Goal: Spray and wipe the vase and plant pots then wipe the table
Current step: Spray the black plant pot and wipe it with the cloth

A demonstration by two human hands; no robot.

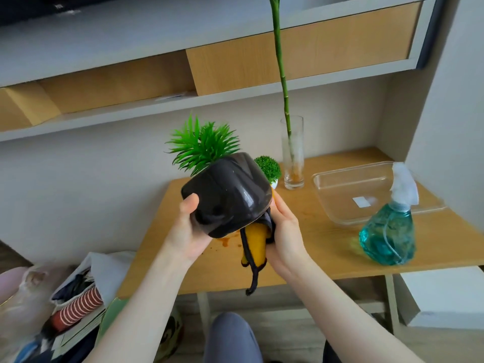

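Black plant pot (pixel 227 192) up off the table (pixel 314 247), tipped hard over, base swung toward the camera and green spiky leaves (pixel 201 145) pointing up and away toward the wall. Long axis running from near-low to far-high, so underside and lower wall now face the hands.

Left hand (pixel 187 231) cupped round the pot's near left corner, thumb hooked over the edge, carrying the weight. Right hand (pixel 284 229) tucked against the lower right side, gripping a yellow cloth (pixel 255 244) with dark trim, pressed between palm and pot; a dark tail of it dangling below. Both hands touching the pot, one on each side; right hand doing the wiping, left the turning, by the look of it.

Probably mid-wipe on the base. Next likely needs a twist from the left hand to bring an unwiped face round to the cloth.

Waiting on the table: glass vase (pixel 293 158) with its tall stem, small round plant (pixel 268 169) just behind the pot, spray bottle (pixel 389 231) well to the right, near the front edge. Orange-brown smear (pixel 225 241) on the wood under the pot.
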